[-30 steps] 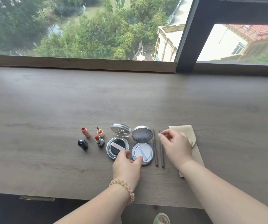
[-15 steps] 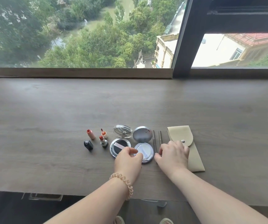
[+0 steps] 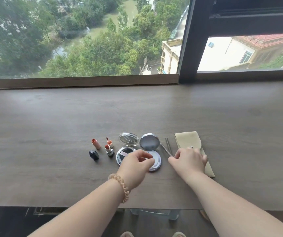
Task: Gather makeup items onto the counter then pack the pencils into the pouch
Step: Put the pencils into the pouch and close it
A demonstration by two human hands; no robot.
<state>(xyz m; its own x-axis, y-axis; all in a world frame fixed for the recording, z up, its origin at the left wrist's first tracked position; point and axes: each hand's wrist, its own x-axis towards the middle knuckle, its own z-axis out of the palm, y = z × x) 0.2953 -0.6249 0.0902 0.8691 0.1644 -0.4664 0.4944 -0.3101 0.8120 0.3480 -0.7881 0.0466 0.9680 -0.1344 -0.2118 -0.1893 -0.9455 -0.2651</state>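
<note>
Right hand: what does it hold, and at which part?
The right hand pinches the tilted pencil by its near end.

Two thin grey-brown pencils [image 3: 168, 146] lie on the counter [image 3: 52, 127] between the silver compact [image 3: 149, 141] and the pouch [image 3: 187, 139]; the left one is tilted, and their near ends come together at the fingers [image 3: 171, 159] of the right hand [image 3: 189, 159], which pinch them. The pouch is beige and flat, its rounded flap folded down with a metal snap. Left of the open silver compact lie the open clear-lidded compact [image 3: 128, 138], three small lipsticks [image 3: 109, 150] and a black cap [image 3: 94, 154].
</note>
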